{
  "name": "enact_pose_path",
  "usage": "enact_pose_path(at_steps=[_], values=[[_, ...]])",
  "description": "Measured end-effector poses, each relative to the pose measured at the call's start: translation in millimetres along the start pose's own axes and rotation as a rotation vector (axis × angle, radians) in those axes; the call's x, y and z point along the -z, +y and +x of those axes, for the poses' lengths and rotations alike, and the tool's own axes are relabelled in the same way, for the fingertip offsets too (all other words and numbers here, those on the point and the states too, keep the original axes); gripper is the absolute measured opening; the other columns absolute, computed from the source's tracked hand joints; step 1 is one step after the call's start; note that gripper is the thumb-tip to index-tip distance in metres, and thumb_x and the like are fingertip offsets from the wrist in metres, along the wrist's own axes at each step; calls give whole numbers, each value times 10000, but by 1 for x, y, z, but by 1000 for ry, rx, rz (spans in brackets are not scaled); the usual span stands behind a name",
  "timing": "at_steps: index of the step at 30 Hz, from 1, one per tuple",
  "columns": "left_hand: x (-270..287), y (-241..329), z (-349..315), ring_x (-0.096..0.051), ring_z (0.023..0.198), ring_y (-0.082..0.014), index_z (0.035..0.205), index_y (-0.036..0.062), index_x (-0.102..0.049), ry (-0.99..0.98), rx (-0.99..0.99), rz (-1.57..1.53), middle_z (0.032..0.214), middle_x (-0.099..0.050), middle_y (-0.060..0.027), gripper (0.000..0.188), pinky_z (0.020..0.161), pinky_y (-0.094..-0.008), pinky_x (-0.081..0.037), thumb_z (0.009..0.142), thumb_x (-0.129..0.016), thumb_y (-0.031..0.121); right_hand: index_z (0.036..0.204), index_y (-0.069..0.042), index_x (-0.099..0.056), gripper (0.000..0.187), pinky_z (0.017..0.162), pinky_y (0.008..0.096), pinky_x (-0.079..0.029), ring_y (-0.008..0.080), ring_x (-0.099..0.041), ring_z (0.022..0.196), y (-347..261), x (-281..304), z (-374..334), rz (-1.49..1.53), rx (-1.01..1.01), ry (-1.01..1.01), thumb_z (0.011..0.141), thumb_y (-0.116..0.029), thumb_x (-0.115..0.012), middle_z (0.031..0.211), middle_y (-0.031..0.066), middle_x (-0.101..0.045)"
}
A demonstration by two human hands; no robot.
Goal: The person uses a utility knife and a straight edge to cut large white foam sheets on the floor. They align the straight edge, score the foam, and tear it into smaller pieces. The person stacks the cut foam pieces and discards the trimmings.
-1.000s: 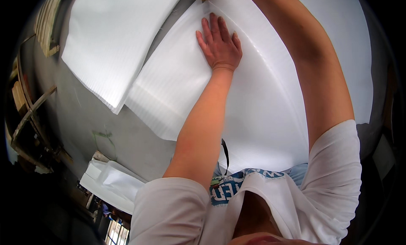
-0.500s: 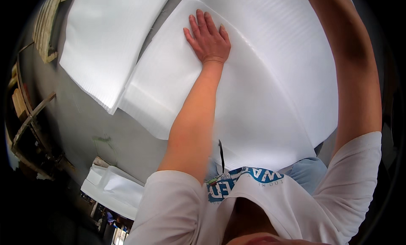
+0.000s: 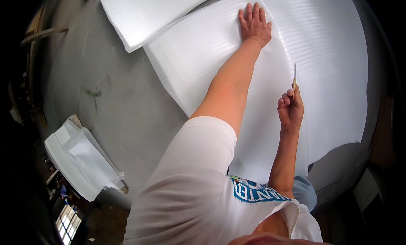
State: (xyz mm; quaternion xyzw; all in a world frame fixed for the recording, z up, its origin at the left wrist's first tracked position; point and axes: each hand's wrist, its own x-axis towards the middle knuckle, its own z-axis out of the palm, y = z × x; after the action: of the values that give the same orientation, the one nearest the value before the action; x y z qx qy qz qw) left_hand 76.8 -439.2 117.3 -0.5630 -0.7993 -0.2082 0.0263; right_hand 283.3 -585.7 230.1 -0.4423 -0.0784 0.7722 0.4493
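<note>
My left hand lies flat with fingers spread on a white foam sheet, close to a long straight edge or fold running toward me. Nearer to my body, my right hand is closed round the pale handle of a slim knife. Its thin blade points away from me, above the line where the upper layer meets the ribbed white foam on the right. Whether the blade touches the foam I cannot tell.
Another white foam sheet lies at the far left on the grey surface. A stack of white foam pieces rests at the lower left. Strands of greenish string lie on the grey surface. A wooden bar juts in at the left.
My right hand has come from the far right, out of view, down to near my body, with the knife now visible. The view has shifted; my left hand still presses flat on the foam.
</note>
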Motion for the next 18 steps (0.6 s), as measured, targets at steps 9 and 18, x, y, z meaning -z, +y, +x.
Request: enact_pose_path(at_steps=[9, 18], values=[[197, -124, -98, -540, 994, -304, 1166, 25, -514, 457, 25, -362, 1145, -531, -136, 387, 847, -406, -457, 856, -694, 169, 1052, -42, -545, 135, 728, 330, -532, 182, -664, 747, -31, -32, -53, -532, -50, -460, 952, -131, -562, 1030, 177, -687], [236, -136, -315, -610, 632, -118, 937, 20, -583, -405, 1132, -861, 793, -609, -39, 435, 528, -260, -493, 824, -739, 410, 918, -75, -541, 106, 574, 235, -372, 54, -393, 622, 28, -38, -102, -1270, -305, -429, 902, -168, -589, 710, -48, -461]])
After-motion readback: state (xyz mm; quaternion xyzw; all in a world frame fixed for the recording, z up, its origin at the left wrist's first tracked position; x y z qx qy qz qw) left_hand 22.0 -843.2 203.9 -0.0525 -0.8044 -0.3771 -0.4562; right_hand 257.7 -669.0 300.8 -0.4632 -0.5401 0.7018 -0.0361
